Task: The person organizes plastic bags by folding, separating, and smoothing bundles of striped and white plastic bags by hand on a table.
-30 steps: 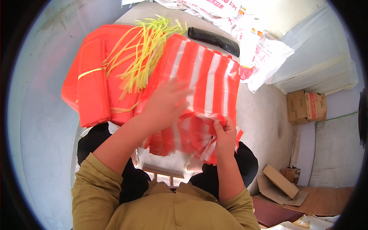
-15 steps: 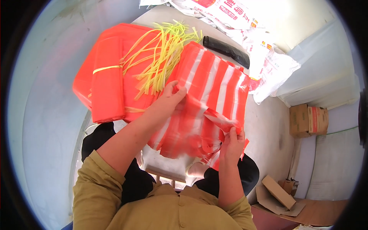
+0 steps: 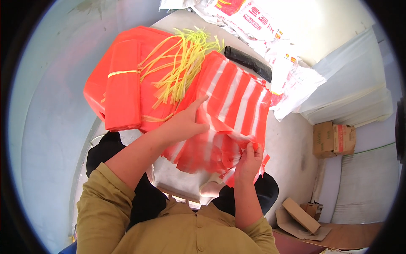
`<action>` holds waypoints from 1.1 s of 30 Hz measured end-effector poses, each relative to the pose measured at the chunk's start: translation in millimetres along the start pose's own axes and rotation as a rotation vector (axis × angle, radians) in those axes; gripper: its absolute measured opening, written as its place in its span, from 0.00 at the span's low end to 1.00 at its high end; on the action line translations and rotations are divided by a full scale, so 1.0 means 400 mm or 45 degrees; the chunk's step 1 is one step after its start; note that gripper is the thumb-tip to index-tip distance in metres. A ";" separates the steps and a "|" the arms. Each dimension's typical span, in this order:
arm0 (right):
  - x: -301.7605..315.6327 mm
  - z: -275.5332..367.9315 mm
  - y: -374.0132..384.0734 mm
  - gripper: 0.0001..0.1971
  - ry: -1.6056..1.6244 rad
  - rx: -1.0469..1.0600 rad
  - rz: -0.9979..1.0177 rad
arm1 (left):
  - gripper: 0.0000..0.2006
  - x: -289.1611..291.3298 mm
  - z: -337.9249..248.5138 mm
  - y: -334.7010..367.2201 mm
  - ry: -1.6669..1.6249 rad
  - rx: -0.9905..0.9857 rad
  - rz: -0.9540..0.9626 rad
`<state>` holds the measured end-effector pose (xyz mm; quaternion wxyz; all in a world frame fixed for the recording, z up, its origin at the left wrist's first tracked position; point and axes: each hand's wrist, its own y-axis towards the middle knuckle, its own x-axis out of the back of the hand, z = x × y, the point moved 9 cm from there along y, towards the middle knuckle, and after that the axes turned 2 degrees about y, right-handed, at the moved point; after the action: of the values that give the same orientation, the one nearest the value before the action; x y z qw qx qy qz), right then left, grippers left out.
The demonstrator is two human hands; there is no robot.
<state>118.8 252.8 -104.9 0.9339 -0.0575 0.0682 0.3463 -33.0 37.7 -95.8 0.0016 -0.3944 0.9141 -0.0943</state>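
Observation:
Red-and-white striped plastic bags (image 3: 231, 95) lie in a pile in front of me, their near ends hanging over my lap. My right hand (image 3: 248, 163) pinches a loose edge of a striped bag near the pile's lower right. Over the pile's left side is my left hand (image 3: 186, 123), thumb and forefinger spread, with nothing visible between them. Left of the pile, a folded red plastic bundle (image 3: 122, 95) tied with a yellow strip rests on a larger red stack (image 3: 154, 48). Loose yellow strips (image 3: 182, 63) are spread across that stack.
A black roll (image 3: 248, 63) lies beyond the striped pile, beside white printed sacks (image 3: 292, 86). Farther right are a cardboard box (image 3: 334, 139) and flattened cardboard (image 3: 300, 220) near a brown board. A pale wall (image 3: 50, 114) curves along the left.
My left hand has released the striped plastic, spread its fingers and come slightly nearer. My right hand, still pinching the edge, has shifted a little left and the lifted fold has dropped.

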 end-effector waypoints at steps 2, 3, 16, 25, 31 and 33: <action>-0.007 -0.017 -0.017 0.07 0.010 -0.098 0.003 | 0.44 0.005 0.009 -0.003 -0.002 -0.012 -0.004; -0.001 -0.019 -0.020 0.07 0.008 -0.093 0.007 | 0.43 0.008 0.016 -0.004 -0.001 -0.017 -0.008; 0.149 0.036 0.048 0.12 -0.629 0.436 0.199 | 0.35 0.027 0.120 -0.027 0.298 0.056 0.014; 0.346 -0.042 0.078 0.13 -0.592 0.166 0.005 | 0.23 0.018 0.114 -0.002 0.107 0.108 -0.034; 0.331 -0.050 0.105 0.21 -0.667 0.081 0.094 | 0.22 0.011 0.108 0.012 0.180 0.121 -0.076; 0.314 -0.042 0.112 0.22 -0.709 0.068 0.117 | 0.22 0.010 0.103 0.010 0.207 0.123 -0.085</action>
<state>182.5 364.2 -145.3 0.9011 0.0675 -0.1793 0.3890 -35.3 30.5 -136.5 -0.0569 -0.4151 0.8919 -0.1699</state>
